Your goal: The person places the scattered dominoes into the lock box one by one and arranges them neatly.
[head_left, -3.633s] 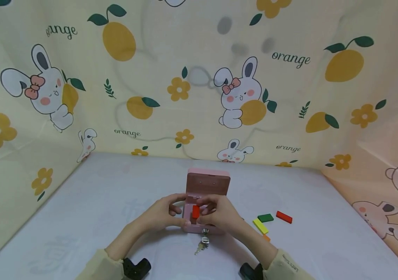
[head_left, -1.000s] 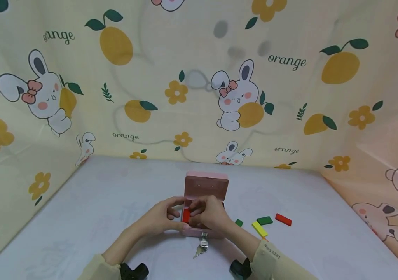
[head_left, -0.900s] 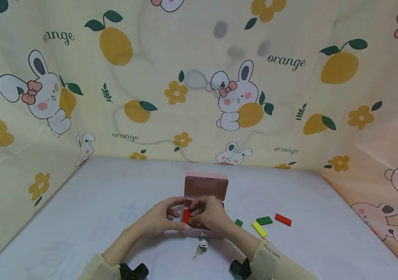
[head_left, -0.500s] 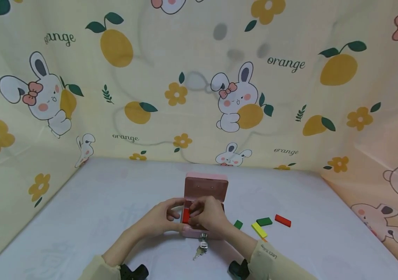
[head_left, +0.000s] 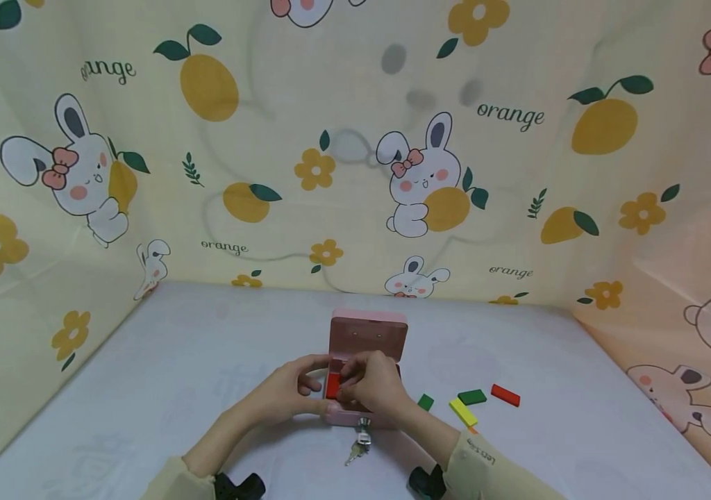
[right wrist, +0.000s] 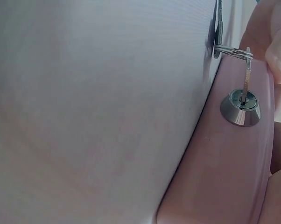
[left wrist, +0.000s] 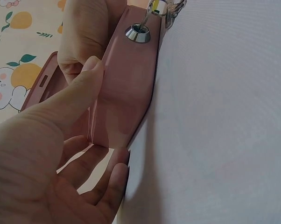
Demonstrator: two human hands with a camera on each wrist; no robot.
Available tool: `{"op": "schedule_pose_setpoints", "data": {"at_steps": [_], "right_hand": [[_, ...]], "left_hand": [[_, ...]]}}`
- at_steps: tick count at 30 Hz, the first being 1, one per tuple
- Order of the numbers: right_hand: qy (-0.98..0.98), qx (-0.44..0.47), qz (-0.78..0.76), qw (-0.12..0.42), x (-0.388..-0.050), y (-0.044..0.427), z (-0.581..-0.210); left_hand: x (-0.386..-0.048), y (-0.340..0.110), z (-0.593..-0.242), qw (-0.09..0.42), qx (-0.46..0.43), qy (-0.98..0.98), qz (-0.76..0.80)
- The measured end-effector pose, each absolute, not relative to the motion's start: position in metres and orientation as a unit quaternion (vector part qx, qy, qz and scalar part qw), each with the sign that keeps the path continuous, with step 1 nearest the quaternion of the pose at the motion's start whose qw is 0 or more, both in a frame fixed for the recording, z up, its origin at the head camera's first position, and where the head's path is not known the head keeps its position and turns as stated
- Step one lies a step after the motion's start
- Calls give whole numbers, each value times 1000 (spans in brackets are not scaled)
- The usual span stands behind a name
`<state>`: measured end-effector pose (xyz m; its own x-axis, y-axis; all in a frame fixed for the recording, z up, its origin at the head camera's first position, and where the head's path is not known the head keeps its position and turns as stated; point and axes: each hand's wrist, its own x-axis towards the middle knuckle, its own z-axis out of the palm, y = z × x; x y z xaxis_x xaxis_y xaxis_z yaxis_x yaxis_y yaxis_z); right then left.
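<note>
Left hand (head_left: 280, 390): thumb and fingers are spanning the left side of a pink cash box (head_left: 352, 419). In the left wrist view the thumb is pressing on the front rim while the other fingers are bending round the end wall; the grip is part-open, the width of that end.

Right hand (head_left: 375, 380): fingers are bending down inside the box, thumb and fingertips drawn close together. Cannot tell whether they are pinching anything; the tips are being hidden.

A red block (head_left: 333, 386) is lying inside the box, between the two hands' fingers, just left of the right fingertips. Contact with them: cannot tell. The hinged lid (head_left: 368, 337) is standing raised beyond the right fingers.

Nearer the person than the left thumb, a round lock (right wrist: 241, 108) is sitting in the front wall, with a key (right wrist: 246, 79) standing in it and a key bunch (head_left: 355, 453) hanging below.

Right of the right fingers, on the white table surface (head_left: 224, 333): a green block (head_left: 425, 402) is lying just beside the forearm; farther out, a second green block (head_left: 472, 397) and a yellow block (head_left: 463, 412) are lying close together. An orange block (head_left: 472, 430) is showing only partly, by the sleeve (head_left: 487, 462). A second red block (head_left: 505, 395) is lying farthest out.
</note>
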<state>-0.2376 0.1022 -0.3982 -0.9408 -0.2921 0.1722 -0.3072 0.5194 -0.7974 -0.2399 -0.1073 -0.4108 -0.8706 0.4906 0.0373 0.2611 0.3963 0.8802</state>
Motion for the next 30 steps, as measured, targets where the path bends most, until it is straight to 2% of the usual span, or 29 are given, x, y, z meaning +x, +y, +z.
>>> {"op": "schedule_pose_setpoints", "data": {"at_steps": [30], "right_hand": [[-871,153,466,1,-238,104,-399]], "left_hand": [[-240,-106,-410,117,223,832,495]]}}
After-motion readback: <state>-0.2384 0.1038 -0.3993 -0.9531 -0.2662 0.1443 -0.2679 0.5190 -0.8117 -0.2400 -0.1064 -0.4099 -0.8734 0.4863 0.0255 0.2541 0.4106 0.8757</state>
